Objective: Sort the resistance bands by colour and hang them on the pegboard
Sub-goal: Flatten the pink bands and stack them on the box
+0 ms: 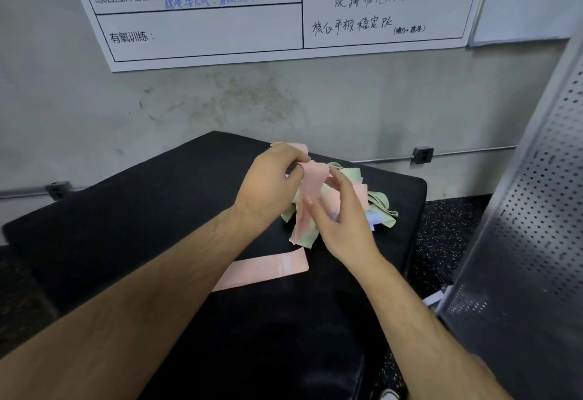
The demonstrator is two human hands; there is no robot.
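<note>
Mid-sort, the left hand pinches a pink band above the pile just beyond, while the right hand touches it with loosely spread fingers; next it likely needs pulling clear.

Head view, sole camera: wide-angle, worn by the person, facing forward and down, close above bench; wall ahead, pegboard at right edge.
</note>
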